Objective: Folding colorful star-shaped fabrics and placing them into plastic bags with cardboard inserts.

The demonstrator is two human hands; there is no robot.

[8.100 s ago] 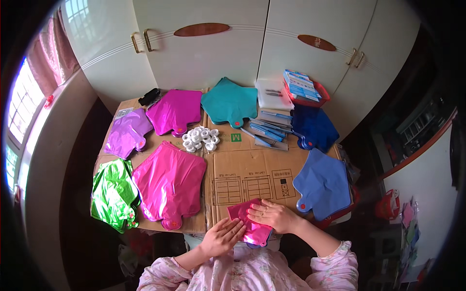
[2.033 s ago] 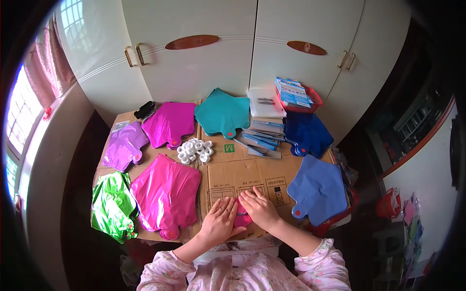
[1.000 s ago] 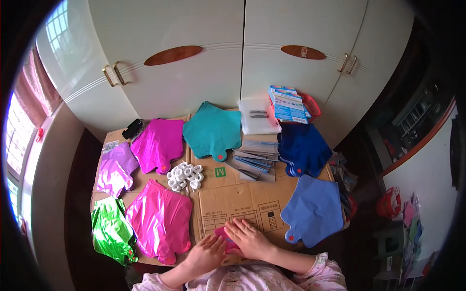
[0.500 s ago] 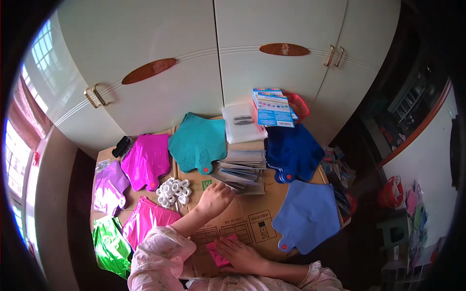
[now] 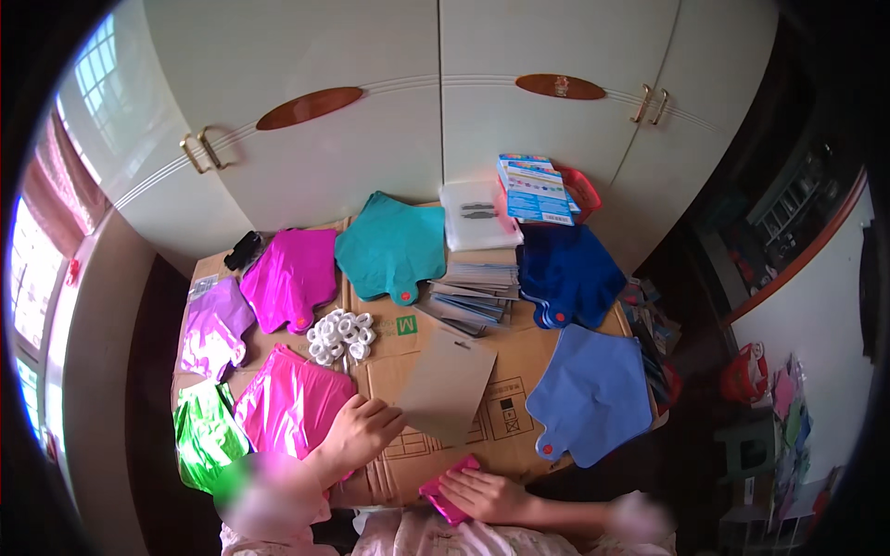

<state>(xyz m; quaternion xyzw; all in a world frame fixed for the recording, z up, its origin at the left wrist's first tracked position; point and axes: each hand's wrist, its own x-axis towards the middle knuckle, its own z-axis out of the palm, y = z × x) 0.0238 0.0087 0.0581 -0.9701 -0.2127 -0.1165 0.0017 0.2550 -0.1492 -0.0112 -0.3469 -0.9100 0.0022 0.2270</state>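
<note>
- The flat grey-brown card sheet [image 5: 448,386] lies tilted on the brown cardboard-covered table [image 5: 505,347], near the middle, and the left hand [image 5: 360,432] holds its lower left corner with closed fingers.
- The right hand [image 5: 484,494] rests flat, fingers spread, on a small folded pink foil piece [image 5: 445,492] at the near table edge.
- A light blue foil balloon [image 5: 593,396] lies to the right and hangs over the edge.
- Bare cardboard shows between sheet and blue balloon.
- A pink foil balloon [image 5: 292,406] is just beside the left hand.
</note>
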